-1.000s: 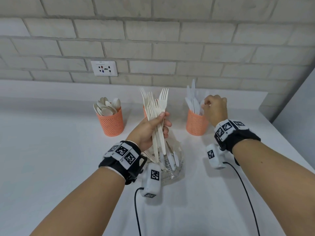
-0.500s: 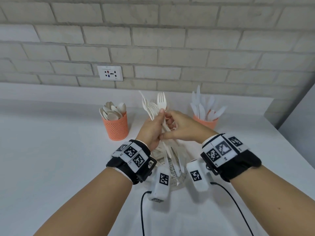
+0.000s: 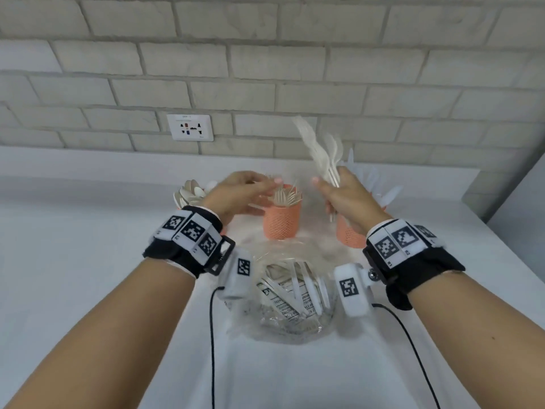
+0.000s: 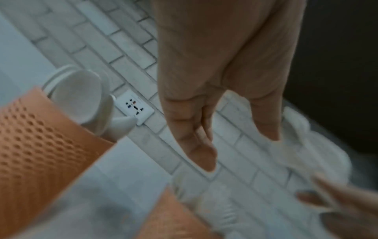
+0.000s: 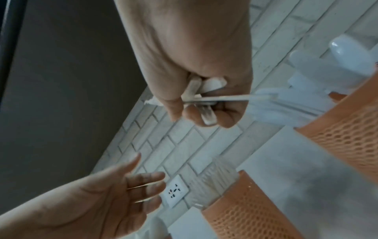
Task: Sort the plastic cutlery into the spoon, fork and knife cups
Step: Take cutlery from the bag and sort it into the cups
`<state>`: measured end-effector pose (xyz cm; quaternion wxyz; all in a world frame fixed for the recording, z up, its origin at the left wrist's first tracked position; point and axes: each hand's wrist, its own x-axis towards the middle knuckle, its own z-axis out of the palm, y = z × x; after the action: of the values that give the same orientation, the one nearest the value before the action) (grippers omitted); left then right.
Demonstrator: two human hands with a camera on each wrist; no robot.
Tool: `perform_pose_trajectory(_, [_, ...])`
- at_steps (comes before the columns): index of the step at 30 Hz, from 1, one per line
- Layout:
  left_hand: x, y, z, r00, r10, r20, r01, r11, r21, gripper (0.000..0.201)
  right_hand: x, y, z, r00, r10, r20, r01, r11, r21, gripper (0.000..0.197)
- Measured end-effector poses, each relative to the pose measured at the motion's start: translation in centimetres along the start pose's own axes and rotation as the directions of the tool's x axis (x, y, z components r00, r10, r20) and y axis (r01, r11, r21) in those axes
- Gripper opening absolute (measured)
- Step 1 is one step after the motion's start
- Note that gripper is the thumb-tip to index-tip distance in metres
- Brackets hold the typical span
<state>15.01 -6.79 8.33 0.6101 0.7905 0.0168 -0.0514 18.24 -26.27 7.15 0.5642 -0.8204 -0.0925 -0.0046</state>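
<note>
My right hand (image 3: pixel 331 188) grips a bundle of white plastic cutlery (image 3: pixel 321 152) by the handles, heads up and tilted left, above the knife cup (image 3: pixel 351 236). The wrist view shows the handle ends (image 5: pixel 206 98) sticking out of the fist. My left hand (image 3: pixel 262 188) is empty, fingers (image 4: pixel 196 145) straight, just left of the fork cup (image 3: pixel 281 221), which holds forks. The orange spoon cup (image 4: pixel 40 137) stands at the left, half hidden behind that hand. Knives (image 3: pixel 383 193) stick out behind my right hand.
A clear plastic bag (image 3: pixel 290 299) with more white cutlery lies on the white counter (image 3: pixel 88 276) between my wrists. A brick wall with a socket (image 3: pixel 190 127) runs behind the cups. A grey panel (image 3: pixel 519 219) stands at the far right.
The cutlery bundle has passed from my left hand to my right hand. The hands have drawn apart, the left one now empty beside the fork cup.
</note>
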Motion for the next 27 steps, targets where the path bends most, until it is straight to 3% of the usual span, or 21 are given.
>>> perform_pose_trajectory(3, [3.3, -2.1, -0.9, 0.982, -0.014, -0.187, 0.052, 0.979, 0.199, 0.072, 1.8, 1.0, 0.1, 0.995, -0.017, -0.102, 0.013, 0.999, -0.034, 0.034])
perform_pose_trajectory(6, [5.9, -4.2, -0.3, 0.991, -0.015, -0.132, 0.072, 0.893, 0.445, 0.100, 3.4, 1.7, 0.9, 0.997, -0.007, -0.080, 0.006, 1.000, -0.004, 0.030])
perform_pose_trajectory(9, [7.6, -4.9, 0.7, 0.998, 0.008, -0.059, 0.021, 0.882, 0.470, 0.122, 4.5, 2.4, 1.8, 0.999, -0.020, -0.045, 0.019, 0.999, -0.035, 0.024])
perform_pose_trajectory(12, [9.0, -4.9, 1.4, 0.999, 0.032, 0.002, -0.030, 0.900, 0.435, 0.132, 5.7, 3.0, 2.5, 0.998, -0.055, -0.035, 0.052, 0.996, -0.069, 0.022])
perform_pose_trajectory(16, [9.7, -4.8, 2.0, 1.000, 0.018, -0.014, -0.013, 0.966, 0.258, 0.118, 7.2, 3.0, 3.4, 0.987, -0.119, -0.107, 0.119, 0.993, -0.007, 0.017])
perform_pose_trajectory(22, [9.9, -5.8, 1.7, 0.999, 0.024, -0.047, -0.016, 0.986, 0.167, 0.070, 7.8, 2.4, 4.8, 0.943, -0.120, -0.311, 0.207, 0.942, 0.264, 0.021])
perform_pose_trajectory(27, [9.8, -6.2, 1.7, 0.999, 0.016, -0.042, -0.011, 0.993, 0.116, 0.063, 7.6, 3.3, 7.1, 0.913, -0.076, -0.400, 0.241, 0.892, 0.381, 0.028])
